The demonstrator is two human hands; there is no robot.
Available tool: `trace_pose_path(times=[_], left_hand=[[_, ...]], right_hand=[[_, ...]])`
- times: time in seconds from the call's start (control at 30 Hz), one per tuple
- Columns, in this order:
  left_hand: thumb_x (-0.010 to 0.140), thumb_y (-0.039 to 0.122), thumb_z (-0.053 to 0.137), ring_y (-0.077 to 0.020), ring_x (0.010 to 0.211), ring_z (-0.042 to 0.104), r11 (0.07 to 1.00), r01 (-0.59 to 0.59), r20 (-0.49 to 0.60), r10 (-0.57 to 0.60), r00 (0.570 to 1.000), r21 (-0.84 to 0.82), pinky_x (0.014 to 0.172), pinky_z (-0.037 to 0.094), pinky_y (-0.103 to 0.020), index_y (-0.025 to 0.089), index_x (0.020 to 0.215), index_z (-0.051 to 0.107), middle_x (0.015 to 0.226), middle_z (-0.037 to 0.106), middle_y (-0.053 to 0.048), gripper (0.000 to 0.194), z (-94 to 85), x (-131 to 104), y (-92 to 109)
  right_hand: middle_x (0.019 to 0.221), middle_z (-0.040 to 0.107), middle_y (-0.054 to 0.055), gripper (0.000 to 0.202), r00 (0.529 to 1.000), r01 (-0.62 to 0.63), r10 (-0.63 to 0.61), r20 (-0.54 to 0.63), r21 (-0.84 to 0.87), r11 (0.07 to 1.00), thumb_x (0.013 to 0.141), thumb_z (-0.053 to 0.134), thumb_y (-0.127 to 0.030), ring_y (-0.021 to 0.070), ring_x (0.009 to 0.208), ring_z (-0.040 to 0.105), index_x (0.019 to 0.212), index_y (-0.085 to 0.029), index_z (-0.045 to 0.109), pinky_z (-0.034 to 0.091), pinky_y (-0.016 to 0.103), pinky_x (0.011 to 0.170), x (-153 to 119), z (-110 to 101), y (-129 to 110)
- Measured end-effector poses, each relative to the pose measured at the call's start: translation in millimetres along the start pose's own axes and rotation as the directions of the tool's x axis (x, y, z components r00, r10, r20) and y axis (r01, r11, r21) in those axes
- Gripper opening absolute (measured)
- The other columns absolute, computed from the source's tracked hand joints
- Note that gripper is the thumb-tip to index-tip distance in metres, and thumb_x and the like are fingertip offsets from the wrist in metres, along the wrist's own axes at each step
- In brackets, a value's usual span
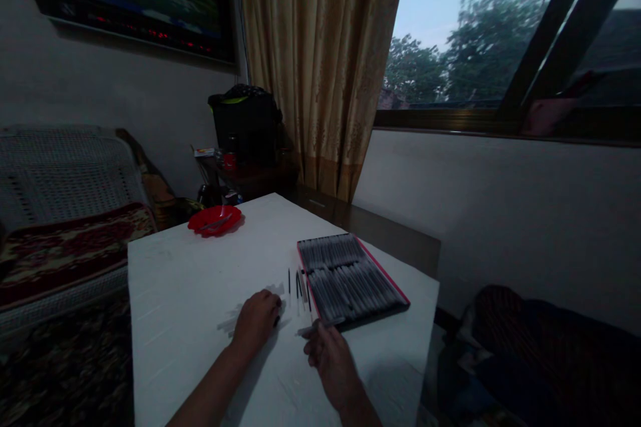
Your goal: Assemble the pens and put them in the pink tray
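My left hand (258, 317) rests low over the white tabletop with its fingers curled. Something small and dark shows at its fingertips, too unclear to name. Under and beside it lie several pale grey, flat strips (228, 321). My right hand (328, 353) pinches a thin, pale, see-through stick (320, 327) between thumb and fingers, close to the near edge of a flat box. This red-edged box (383, 267) holds two rows of slim, greyish sticks (353, 287). Several thin dark sticks (298, 283) lie on the table between my left hand and the box.
A red scalloped dish (215, 220) with a thin item in it sits at the table's far left. The white table (175, 320) ends near a dark ledge (390, 227) below the window. Dark cloth (525, 347) is heaped at right; a wicker seat (65, 173) stands left.
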State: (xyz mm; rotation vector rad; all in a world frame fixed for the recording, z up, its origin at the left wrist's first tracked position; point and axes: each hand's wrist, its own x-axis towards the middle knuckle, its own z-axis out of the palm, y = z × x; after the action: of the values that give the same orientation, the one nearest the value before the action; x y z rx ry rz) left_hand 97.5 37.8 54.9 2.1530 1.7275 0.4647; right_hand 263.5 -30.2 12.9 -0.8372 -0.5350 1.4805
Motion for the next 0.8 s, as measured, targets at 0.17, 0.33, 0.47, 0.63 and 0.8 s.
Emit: trace_pose_path(times=[0.17, 0.33, 0.47, 0.63, 0.8], left_hand=[[0.089, 0.042, 0.038, -0.0173, 0.082, 0.066, 0.879, 0.021, 0.004, -0.022, 1.0, -0.476, 0.065, 0.048, -0.026, 0.024, 0.089, 0.051, 0.101, 0.069, -0.005, 0.022, 12.1, -33.1, 8.8], [0.066, 0.061, 0.064, -0.0148, 0.057, 0.066, 0.255, 0.228, 0.171, -0.224, 0.959, -0.94, 0.043, 0.044, -0.023, 0.023, 0.08, 0.049, 0.091, 0.068, -0.002, 0.044, 36.9, -65.2, 13.9], [0.062, 0.063, 0.067, -0.0092, 0.04, 0.055, 0.276, 0.223, 0.134, -0.306, 0.943, -0.935, 0.035, 0.033, -0.018, 0.02, 0.083, 0.059, 0.058, 0.061, 0.004, 0.048, 42.3, -74.3, 8.2], [0.052, 0.063, 0.074, -0.0071, 0.035, 0.046, 0.273, 0.273, 0.164, -0.362, 0.918, -0.923, 0.036, 0.029, -0.018, 0.013, 0.094, 0.069, 0.048, 0.059, 0.003, 0.065, 43.5, -75.9, 0.4], [0.05, 0.06, 0.077, -0.0065, 0.036, 0.048, 0.205, 0.284, 0.202, -0.347, 0.916, -0.937, 0.035, 0.027, -0.017, 0.013, 0.097, 0.07, 0.057, 0.066, -0.001, 0.066, 46.7, -77.7, 1.6]], right_hand=[[0.071, 0.07, 0.004, 0.04, 1.0, 0.008, -0.008, 0.003, -0.015, 1.0, 0.064, 0.077, -0.052, 0.0121, 0.055, 0.059, 0.076, -0.017, 0.062, 0.037, 0.02, 0.045, -0.3, 0.0, 0.3], [0.065, 0.066, 0.0, 0.04, 0.999, 0.037, -0.036, 0.023, -0.06, 0.998, 0.066, 0.075, -0.054, 0.012, 0.054, 0.058, 0.076, -0.017, 0.062, 0.039, 0.021, 0.047, -0.5, -1.0, 2.4], [0.068, 0.067, 0.002, 0.042, 0.998, 0.056, -0.053, 0.038, -0.106, 0.993, 0.067, 0.074, -0.056, 0.0119, 0.054, 0.058, 0.074, -0.017, 0.061, 0.038, 0.021, 0.046, -2.4, 1.8, 2.8], [0.064, 0.066, 0.002, 0.045, 0.997, 0.066, -0.058, 0.042, -0.194, 0.979, 0.067, 0.073, -0.059, 0.0123, 0.052, 0.059, 0.076, -0.016, 0.061, 0.038, 0.02, 0.045, -4.9, 5.0, 3.2], [0.059, 0.065, 0.002, 0.047, 0.994, 0.106, -0.089, 0.07, -0.304, 0.947, 0.072, 0.067, -0.061, 0.0106, 0.048, 0.055, 0.079, -0.015, 0.061, 0.037, 0.02, 0.045, -5.0, 1.6, 7.7]])
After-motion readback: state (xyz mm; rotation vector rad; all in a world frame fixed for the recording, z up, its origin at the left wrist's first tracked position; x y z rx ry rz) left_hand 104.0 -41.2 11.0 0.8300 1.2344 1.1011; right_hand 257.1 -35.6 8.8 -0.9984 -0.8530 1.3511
